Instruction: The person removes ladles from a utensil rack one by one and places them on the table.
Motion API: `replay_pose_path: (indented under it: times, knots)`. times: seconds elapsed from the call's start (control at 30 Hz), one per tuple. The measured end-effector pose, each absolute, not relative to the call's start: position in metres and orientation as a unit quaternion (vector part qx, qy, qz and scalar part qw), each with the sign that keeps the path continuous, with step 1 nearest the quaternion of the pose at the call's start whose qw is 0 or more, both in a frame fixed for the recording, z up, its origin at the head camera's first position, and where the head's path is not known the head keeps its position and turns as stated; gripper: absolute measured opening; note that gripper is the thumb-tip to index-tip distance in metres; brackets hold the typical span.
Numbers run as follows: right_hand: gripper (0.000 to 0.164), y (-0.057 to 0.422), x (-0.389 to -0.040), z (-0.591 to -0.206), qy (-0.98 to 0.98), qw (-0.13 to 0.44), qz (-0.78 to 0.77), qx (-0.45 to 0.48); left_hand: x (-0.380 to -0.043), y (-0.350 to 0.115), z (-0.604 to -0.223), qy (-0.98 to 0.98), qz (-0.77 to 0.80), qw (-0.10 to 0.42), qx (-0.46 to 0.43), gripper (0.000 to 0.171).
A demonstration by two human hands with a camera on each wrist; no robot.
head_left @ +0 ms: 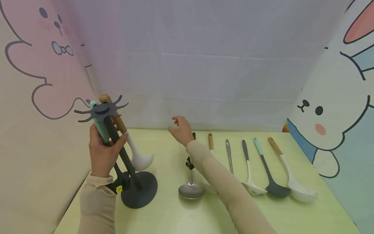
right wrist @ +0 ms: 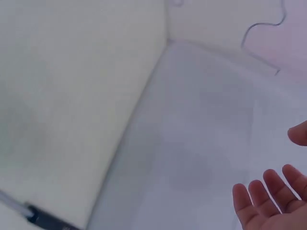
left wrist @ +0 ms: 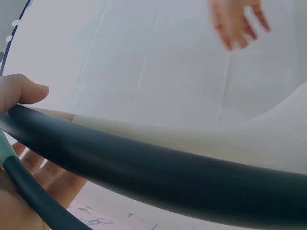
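Note:
My left hand grips the pole of a dark utensil stand, its thumb lying across the pole. The stand tilts left, its round base near the table's left side. Hung from its hooked top are a mint-handled dark utensil, close against the palm, and a white ladle with a wooden handle. My right hand holds nothing; in the right wrist view its fingers are spread and slightly bent. It is above the table's back, beyond a metal ladle with a black handle.
Right of the metal ladle lie several utensils in a row: a grey-handled one, a white turner, a mint-handled dark ladle and a large white ladle. My right sleeve covers part of the row. Printed cloth walls surround the table.

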State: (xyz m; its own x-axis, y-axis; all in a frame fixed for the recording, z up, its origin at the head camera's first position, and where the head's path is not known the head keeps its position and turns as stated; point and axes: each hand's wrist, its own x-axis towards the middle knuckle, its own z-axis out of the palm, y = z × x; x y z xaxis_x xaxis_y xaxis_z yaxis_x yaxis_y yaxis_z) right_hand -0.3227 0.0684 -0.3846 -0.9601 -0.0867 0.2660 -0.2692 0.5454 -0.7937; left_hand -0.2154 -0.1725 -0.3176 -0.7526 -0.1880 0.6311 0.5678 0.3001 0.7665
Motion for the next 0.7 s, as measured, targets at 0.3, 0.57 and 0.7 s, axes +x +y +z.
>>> replay_pose_path:
  times: [0.3, 0.57, 0.7]
  knots:
    - [0.044, 0.019, -0.281, -0.339, -0.798, 0.006, 0.513, 0.316, -0.212, -0.161, -0.321, -0.719, -0.559, 0.407, -0.071, 0.07]
    - [0.055, -0.013, -0.266, -0.338, -0.763, -0.073, 0.528, 0.365, -0.204, -0.157, -0.332, -0.725, -0.564, 0.394, 0.002, 0.066]
    - [0.056, -0.02, -0.267, -0.341, -0.761, -0.061, 0.541, 0.352, -0.202, -0.158, -0.341, -0.712, -0.595, 0.373, 0.014, 0.058]
